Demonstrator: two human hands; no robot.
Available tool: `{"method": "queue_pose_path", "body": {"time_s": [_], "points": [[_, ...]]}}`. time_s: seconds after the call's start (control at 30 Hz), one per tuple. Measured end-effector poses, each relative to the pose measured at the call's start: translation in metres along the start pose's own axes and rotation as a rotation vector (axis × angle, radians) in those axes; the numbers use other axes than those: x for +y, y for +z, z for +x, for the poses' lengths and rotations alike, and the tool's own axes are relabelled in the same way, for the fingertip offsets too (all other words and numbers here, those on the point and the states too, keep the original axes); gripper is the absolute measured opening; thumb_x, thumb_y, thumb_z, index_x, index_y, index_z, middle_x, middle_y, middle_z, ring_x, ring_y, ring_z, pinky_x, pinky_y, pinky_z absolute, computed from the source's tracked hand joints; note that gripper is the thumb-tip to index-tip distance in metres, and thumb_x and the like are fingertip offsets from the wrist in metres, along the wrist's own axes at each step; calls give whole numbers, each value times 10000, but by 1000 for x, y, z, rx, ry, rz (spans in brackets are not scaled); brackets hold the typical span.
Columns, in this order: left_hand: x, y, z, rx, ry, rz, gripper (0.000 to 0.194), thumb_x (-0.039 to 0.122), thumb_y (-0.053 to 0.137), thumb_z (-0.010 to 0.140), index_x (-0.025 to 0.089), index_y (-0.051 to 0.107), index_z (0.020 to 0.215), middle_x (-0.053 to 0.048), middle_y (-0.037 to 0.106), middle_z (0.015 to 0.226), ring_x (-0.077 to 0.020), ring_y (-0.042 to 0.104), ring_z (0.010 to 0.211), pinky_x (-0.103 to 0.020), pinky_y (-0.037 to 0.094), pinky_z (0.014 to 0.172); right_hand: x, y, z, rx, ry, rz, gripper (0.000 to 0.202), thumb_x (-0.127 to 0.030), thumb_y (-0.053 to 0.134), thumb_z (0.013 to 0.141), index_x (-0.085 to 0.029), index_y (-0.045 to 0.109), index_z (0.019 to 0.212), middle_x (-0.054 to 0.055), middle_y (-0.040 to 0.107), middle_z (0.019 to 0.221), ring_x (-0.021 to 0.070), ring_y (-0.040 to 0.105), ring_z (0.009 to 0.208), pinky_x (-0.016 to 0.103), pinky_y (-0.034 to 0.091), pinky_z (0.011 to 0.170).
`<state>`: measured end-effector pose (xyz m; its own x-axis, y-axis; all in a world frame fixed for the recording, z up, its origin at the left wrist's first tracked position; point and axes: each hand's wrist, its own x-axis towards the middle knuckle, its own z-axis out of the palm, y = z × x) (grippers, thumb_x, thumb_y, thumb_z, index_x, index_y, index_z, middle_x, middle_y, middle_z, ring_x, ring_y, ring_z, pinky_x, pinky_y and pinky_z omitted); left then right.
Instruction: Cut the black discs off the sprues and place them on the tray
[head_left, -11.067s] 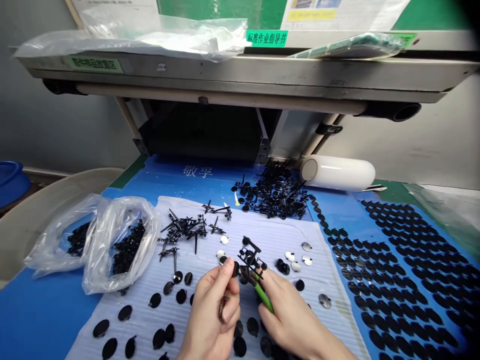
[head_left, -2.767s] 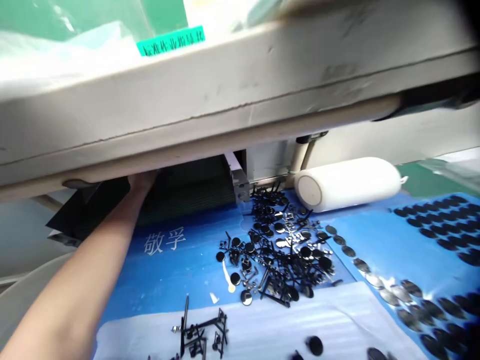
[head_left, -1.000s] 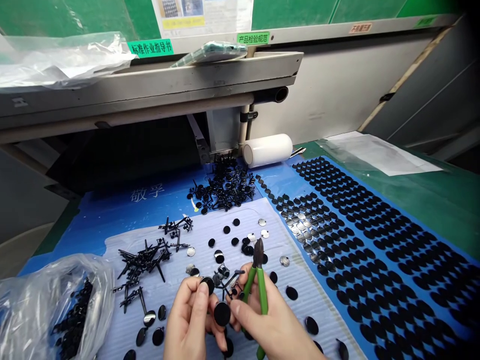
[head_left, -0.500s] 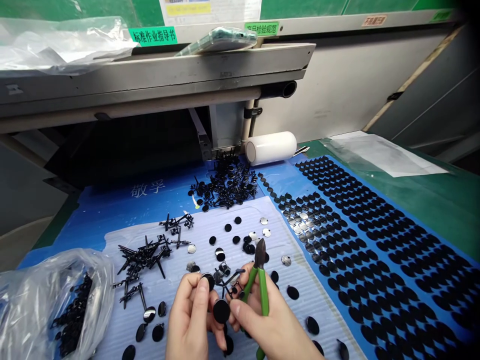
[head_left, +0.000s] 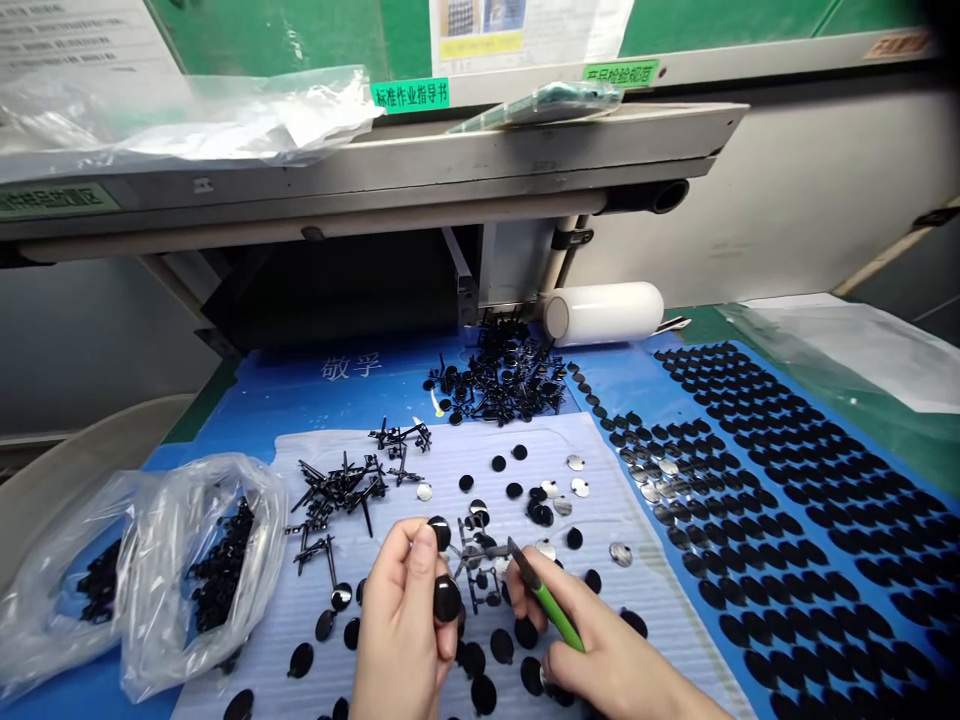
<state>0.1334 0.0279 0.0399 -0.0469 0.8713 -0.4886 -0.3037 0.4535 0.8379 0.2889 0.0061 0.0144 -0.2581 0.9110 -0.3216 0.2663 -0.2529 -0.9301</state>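
My left hand point(head_left: 405, 625) is closed, pinching a glossy black disc point(head_left: 439, 534) between thumb and fingers; a second black disc point(head_left: 448, 598) sits lower at the same fingers. My right hand point(head_left: 581, 630) is closed around green-handled cutting pliers point(head_left: 553, 612), their jaws pointing up and left. Between the hands is a black plastic sprue point(head_left: 472, 565) with thin branches, blurred; whether a hand holds it I cannot tell. Loose black discs point(head_left: 501, 646) lie around and below both hands on a pale, ribbed sheet point(head_left: 292, 610).
Sprue pieces point(head_left: 341, 490) lie left of the hands, near plastic bags point(head_left: 277, 545) with black parts. A larger pile of black parts point(head_left: 510, 375) stands behind, beside a white cylinder point(head_left: 604, 312). Discs in rows point(head_left: 795, 470) cover the blue mat at right. A shelf point(head_left: 525, 160) overhangs the back.
The view has swung left, so the bench appears further right. My right hand has drawn away from my left, and the pliers have tipped from nearly upright to leaning left.
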Motion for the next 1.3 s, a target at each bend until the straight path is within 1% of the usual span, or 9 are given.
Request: {"method": "queue_pose_path", "body": {"time_s": [0.1,0.3,0.47,0.63,0.73,0.9,1.0,1.17,1.3], "points": [[0,-4,-2,-22,22,6,240,431,493,756,214,430,677,115,318,391,-1,201,258,-96,120,263,-7,2,0,-65,10,-23,410,-12,364,510,-218,509,833,-1,558,857,171,504,761,305,392,724],[-3,-10,-2,-32,57,42,256,445,517,737,199,458,696,117,323,384,2,221,245,-105,151,262,-17,4,-1,-72,-31,-123,414,2,374,524,-206,518,851,6,550,856,185,517,823,285,389,752],[-2,-10,-2,-8,85,87,268,451,509,740,186,474,718,103,356,449,7,242,279,-99,198,271,-8,7,1,-166,-91,-222,475,-1,357,500,-199,500,908,11,536,876,180,512,854,259,393,748],[-3,-8,-2,8,72,114,297,483,508,723,187,476,724,102,347,459,3,243,299,-89,203,270,1,11,4,-200,-142,-258,525,-23,354,475,-202,505,945,25,526,923,210,474,980,275,377,804],[-5,-7,-2,-42,50,82,304,484,514,718,184,468,703,111,334,421,4,229,281,-93,190,265,-3,13,6,-228,-190,-233,566,-25,355,467,-204,512,980,34,524,978,216,434,1051,283,353,857],[-10,-4,-1,-162,-5,-5,268,442,500,750,195,434,670,126,325,365,6,191,251,-99,152,258,-7,12,9,-284,-211,-211,607,-30,359,458,-176,528,1023,60,526,998,205,488,945,308,369,849],[-11,-3,-1,-228,-31,-38,260,422,482,770,196,422,656,128,329,351,10,174,243,-101,125,258,-4,11,11,-312,-198,-221,637,-46,368,450,-180,523,1053,70,523,1035,230,472,981,346,358,868],[-9,-2,-1,-264,-59,-53,243,396,479,783,199,416,655,133,311,320,8,156,238,-106,121,258,-4,8,13,-361,-225,-224,621,-52,370,449,-176,539,1034,65,536,994,215,495,938,322,374,847],[-8,-2,-1,-272,-82,-94,260,423,478,774,201,411,656,136,290,312,7,149,242,-108,121,261,-9,10,15,-382,-225,-228,573,-65,358,439,-181,557,964,62,536,1022,220,479,987,315,365,860]]}}
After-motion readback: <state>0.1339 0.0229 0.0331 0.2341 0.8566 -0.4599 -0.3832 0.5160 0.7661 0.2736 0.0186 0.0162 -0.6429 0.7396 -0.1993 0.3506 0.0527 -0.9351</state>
